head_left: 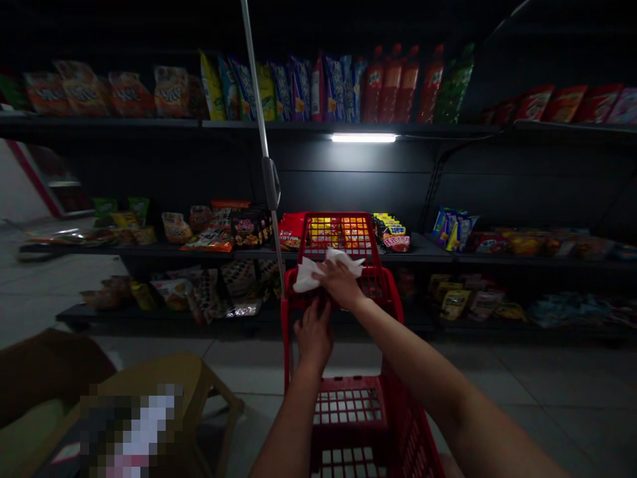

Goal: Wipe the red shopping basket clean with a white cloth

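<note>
Bare arms come first, the left arm [283, 425] and the right arm [423, 372], both reaching away over a red plastic shopping cart [348, 411]. A white tissue [308, 275] lies on the far top edge of the cart. It is crumpled, and it stretches from side to side across that edge, wider than it is deep. The right hand [341, 282] is nearer to it and lies on top of the tissue, open, with its fingers spread, not in a fist. The left hand [313, 335] is just below it, on the near side of the tissue, open with its fingers up. It holds nothing that can be seen, and it is hard to tell if it touches the cart. A thin silver pole [257, 99] rises from the left side of the cart. Past the far end of the cart stand dark shelves [418, 249] with bags of snacks [172, 93] and red bottles [393, 86] on them. Left of the cart is a tan plastic stool [199, 392], with a blurred patch [129, 431] near it.
</note>
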Motion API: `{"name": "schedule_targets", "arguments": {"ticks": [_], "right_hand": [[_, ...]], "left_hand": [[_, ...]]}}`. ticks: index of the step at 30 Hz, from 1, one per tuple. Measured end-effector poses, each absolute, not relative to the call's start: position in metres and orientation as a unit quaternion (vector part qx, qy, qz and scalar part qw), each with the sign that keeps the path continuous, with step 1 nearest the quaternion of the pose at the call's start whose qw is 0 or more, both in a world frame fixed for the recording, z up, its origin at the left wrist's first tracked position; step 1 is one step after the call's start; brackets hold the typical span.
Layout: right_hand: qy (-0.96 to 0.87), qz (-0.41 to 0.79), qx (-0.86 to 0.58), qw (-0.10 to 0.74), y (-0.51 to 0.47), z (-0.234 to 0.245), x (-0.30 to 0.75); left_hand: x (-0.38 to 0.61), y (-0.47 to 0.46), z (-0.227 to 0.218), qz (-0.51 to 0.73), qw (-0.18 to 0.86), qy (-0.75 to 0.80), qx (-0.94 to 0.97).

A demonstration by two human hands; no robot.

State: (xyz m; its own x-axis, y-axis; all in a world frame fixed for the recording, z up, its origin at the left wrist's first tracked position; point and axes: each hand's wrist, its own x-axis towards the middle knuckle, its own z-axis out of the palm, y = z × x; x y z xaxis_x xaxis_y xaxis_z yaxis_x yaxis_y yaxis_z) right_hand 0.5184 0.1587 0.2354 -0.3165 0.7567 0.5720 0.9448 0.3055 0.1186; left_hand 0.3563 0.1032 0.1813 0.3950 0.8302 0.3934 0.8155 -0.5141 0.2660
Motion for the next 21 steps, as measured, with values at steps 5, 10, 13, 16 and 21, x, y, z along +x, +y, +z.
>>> {"name": "schedule_targets", "arguments": {"ticks": [5, 10, 13, 16, 21], "right_hand": [[-0.607, -0.245, -0.663, 0.364, 0.132, 0.223, 0.577], [-0.642, -0.187, -0.643, 0.372, 0.150, 0.220, 0.508], [-0.775, -0.147, -0.546, 0.282, 0.156, 0.221, 0.473], [-0.783, -0.163, -0.538, 0.265, 0.143, 0.218, 0.487], [-0.608, -0.212, -0.674, 0.361, 0.105, 0.207, 0.559]], "left_hand": [[0.359, 0.105, 0.179, 0.243, 0.035, 0.491, 0.836], [0.361, 0.103, 0.184, 0.238, 0.033, 0.501, 0.831], [0.358, 0.104, 0.183, 0.226, 0.030, 0.508, 0.831], [0.354, 0.106, 0.179, 0.233, 0.019, 0.502, 0.833], [0.354, 0.109, 0.173, 0.253, 0.018, 0.488, 0.835]]}}
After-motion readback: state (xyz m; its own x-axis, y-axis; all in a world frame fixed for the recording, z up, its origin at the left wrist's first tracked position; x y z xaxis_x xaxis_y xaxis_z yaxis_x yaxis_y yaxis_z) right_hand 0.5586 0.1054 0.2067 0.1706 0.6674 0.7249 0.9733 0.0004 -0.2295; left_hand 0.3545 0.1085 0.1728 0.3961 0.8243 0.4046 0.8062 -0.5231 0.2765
